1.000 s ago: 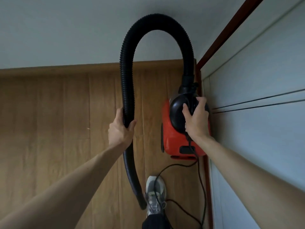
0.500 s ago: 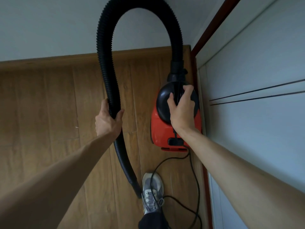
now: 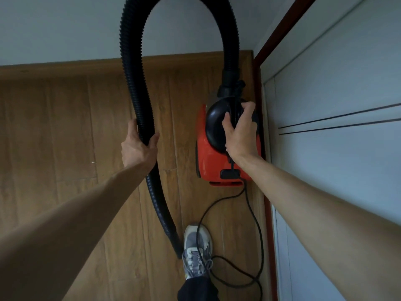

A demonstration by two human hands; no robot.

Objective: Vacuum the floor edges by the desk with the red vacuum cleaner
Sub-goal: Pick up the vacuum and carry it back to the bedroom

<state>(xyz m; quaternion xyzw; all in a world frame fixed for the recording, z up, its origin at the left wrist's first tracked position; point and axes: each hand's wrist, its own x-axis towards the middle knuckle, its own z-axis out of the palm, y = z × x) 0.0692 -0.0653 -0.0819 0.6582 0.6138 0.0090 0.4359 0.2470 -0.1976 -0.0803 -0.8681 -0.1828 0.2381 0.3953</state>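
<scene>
The red vacuum cleaner (image 3: 208, 161) with a black top hangs above the wooden floor (image 3: 54, 127), close to the white panel on the right. My right hand (image 3: 240, 135) grips its black handle. A black ribbed hose (image 3: 132, 68) arches up out of the frame from the vacuum's front and comes down on the left. My left hand (image 3: 138, 146) grips this hose at mid length. The hose's lower end (image 3: 175, 246) points down near my shoe. No desk is in view.
A black power cord (image 3: 249, 213) trails from the vacuum's rear and loops on the floor by my grey shoe (image 3: 196, 250). A wooden skirting (image 3: 65, 66) runs along the far white wall. A white panelled surface (image 3: 336, 148) with a dark red frame (image 3: 267, 192) stands at right.
The vacuum and both hands sit slightly lower in the frame than half a second ago, higher than a second ago; the view has shifted. The grips are unchanged.
</scene>
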